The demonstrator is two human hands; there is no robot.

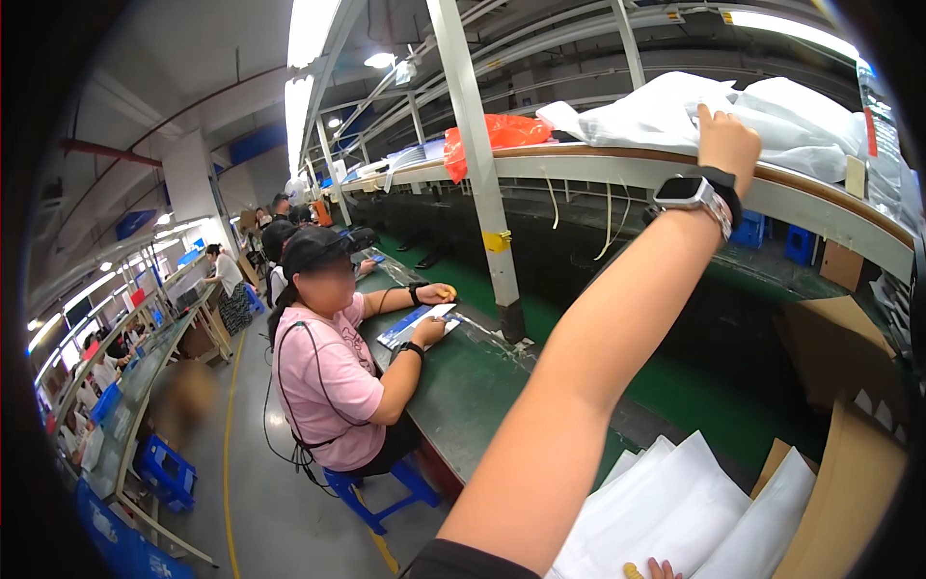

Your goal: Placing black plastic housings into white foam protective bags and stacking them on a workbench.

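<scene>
My left hand (728,145) reaches far up to the right, a square-faced watch (681,191) and a black band on its wrist. Its fingers are curled closed at the edge of white plastic sheeting (646,111) heaped on a raised shelf; the fingertips are partly hidden. Low in the picture, only the fingertips of my right hand (656,569) show, one covered in yellow. They lie apart against white sheets or flat bags (666,497), which stand in an open cardboard box (844,482).
The wood-edged shelf (810,186) runs above a green workbench (463,386), with a metal post (473,164) between. To my left a person in pink (328,376) sits on a blue stool (386,497), handling a blue-and-white packet (410,328). An orange bag (497,140) hangs over the shelf edge.
</scene>
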